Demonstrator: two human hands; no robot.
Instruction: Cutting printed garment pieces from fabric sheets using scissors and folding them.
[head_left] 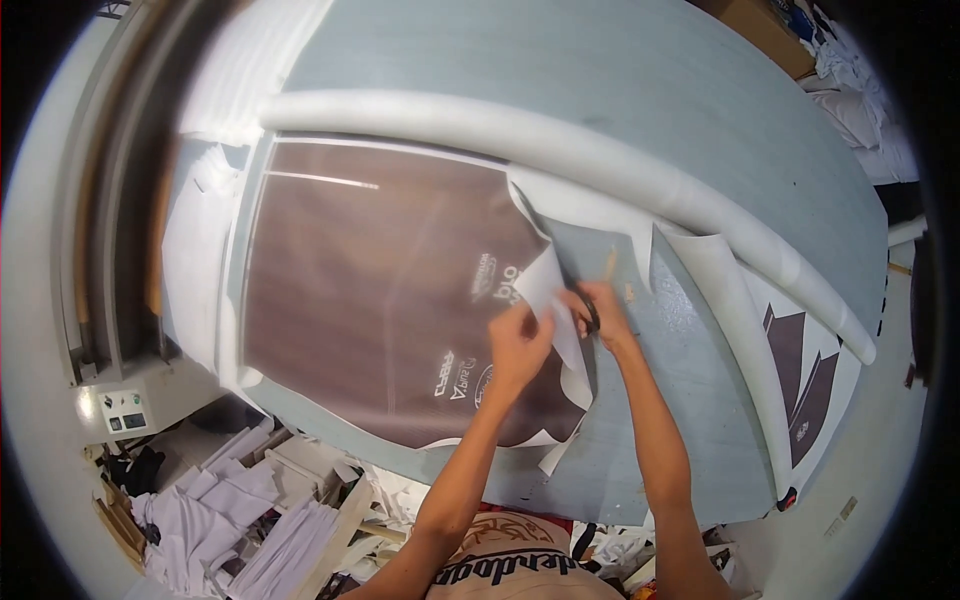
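A large dark brown printed sheet (360, 280), with white lettering and logos, lies on the grey-blue table (700, 100). Its right edge is lifted and folded back, showing a white underside (545, 275). My left hand (520, 342) is closed on this folded flap. My right hand (602, 320) grips black-handled scissors (590, 310) at the flap's right side; the blades are mostly hidden.
A long white paper roll (480, 121) crosses behind the sheet, with another printed sheet (790, 390) at right. A machine with rollers and control panel (125, 410) stands at left. White scraps (200, 510) pile below the table; white cloth (855, 120) lies at upper right.
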